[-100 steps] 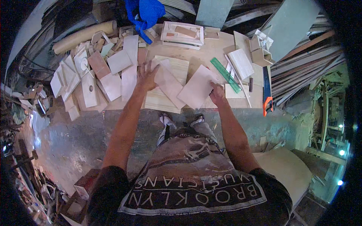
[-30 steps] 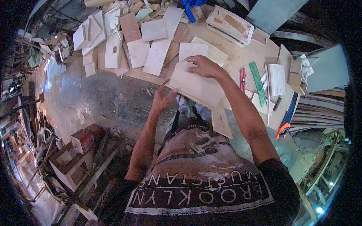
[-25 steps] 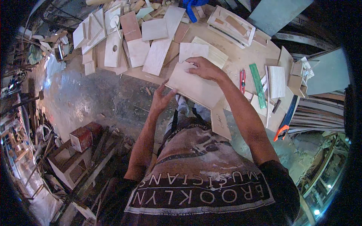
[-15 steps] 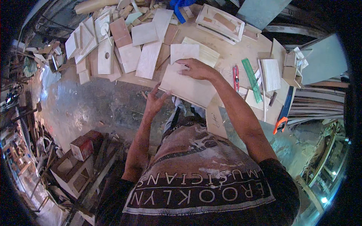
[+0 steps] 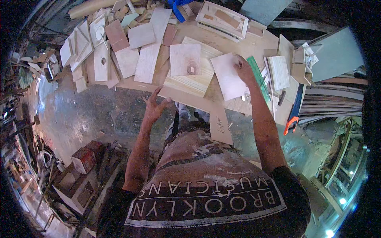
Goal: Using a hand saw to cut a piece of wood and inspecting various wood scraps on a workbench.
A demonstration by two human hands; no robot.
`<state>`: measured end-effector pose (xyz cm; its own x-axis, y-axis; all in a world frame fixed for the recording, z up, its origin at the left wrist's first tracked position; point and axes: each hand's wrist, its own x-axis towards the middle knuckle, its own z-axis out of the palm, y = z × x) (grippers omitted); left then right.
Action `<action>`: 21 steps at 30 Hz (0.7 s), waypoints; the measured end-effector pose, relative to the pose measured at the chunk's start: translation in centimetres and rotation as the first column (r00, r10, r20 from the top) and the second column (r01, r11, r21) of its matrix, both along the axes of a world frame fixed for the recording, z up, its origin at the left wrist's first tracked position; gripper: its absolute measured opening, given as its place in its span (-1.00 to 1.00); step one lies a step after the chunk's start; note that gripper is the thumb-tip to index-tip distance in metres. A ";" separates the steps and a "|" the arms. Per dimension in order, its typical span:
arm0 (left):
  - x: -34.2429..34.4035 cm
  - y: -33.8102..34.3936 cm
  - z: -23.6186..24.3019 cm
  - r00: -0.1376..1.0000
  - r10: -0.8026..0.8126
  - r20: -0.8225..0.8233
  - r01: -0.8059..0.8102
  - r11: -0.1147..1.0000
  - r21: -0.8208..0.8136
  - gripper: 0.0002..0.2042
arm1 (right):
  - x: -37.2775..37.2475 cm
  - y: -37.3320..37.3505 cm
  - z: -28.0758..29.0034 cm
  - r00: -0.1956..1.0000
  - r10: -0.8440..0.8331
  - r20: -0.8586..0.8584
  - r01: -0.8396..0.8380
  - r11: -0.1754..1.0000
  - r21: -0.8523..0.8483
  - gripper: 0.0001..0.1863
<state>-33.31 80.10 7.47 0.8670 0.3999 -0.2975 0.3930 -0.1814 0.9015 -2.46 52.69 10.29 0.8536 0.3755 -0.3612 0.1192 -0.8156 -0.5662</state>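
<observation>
The pale rectangular panel (image 5: 228, 79) is plain-faced, sits obliquely over the bench (image 5: 258, 43), and is gripped near its upper right corner by the right fingers (image 5: 239, 64). To its left, the grained board (image 5: 186, 84) lies flat near the front edge, carrying the smaller, squarish panel (image 5: 182, 55), which bears a round dark mark.

Pale board (image 5: 227, 79) partly hidden behind the right hand (image 5: 243, 70)

And it's green on the ruler (image 5: 257, 72), orange on the saw handle (image 5: 291, 125), vivid blue on the cloth (image 5: 177, 8)! Pale yellow grain stripes the wide board (image 5: 188, 85), while the panel (image 5: 226, 77) shows plain pinkish-white.
</observation>
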 end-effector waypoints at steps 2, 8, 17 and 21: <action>0.6 -0.3 1.0 1.000 -0.019 -0.012 0.019 1.000 -0.019 -0.40 | -1.4 -2.0 -1.4 0.972 0.090 0.219 -0.094 0.996 0.005 -0.50; -0.8 0.2 -0.6 0.996 -0.001 -0.087 0.000 1.000 -0.013 -0.43 | -12.8 -6.3 1.9 0.814 0.568 0.122 -0.577 0.814 0.062 -0.26; 2.6 -0.1 -1.8 0.998 0.069 0.003 -0.067 0.960 0.271 -0.66 | -16.9 -7.9 -2.2 0.897 -0.004 -0.442 0.123 0.963 0.240 -0.58; 2.4 -0.1 -2.4 0.999 -0.041 0.011 0.033 0.900 0.435 -0.66 | -16.6 -8.0 -5.6 0.886 -0.022 -0.463 0.151 0.958 0.244 -0.55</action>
<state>-30.96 80.05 5.07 0.8875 0.4531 -0.0842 0.3616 -0.5713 0.7367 -19.01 44.74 4.70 0.6549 0.4446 -0.6111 -0.2656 -0.6216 -0.7369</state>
